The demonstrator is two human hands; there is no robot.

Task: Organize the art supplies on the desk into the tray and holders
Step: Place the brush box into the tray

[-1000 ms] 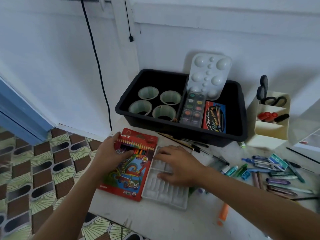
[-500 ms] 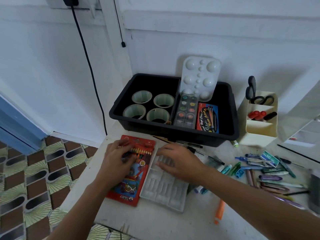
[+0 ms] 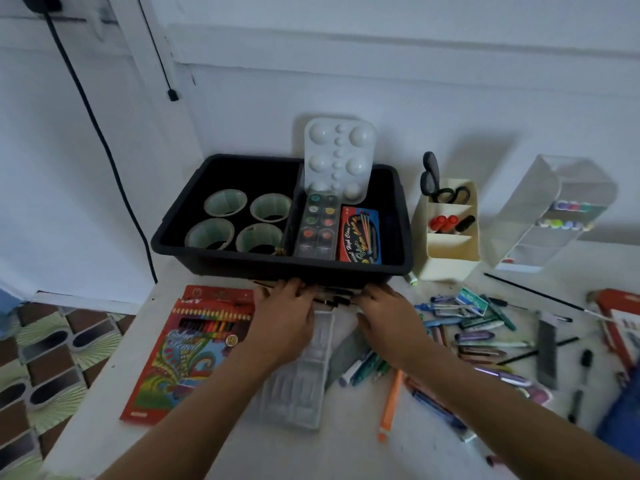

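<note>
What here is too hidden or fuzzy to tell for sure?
All in the head view:
1. Whether the left hand and right hand grip the thin dark brushes: the backs of the hands cover the fingertips.
2. The red item at the right: cut off by the picture's edge.
3. What the coloured pieces in the clear holder are: blurred and small.
4. The far end of the white insert tray: under the hands.

Home craft corner — white desk point(image 3: 214, 441), patterned floor tiles point(image 3: 52, 368), scattered pens point(image 3: 485, 327)
</note>
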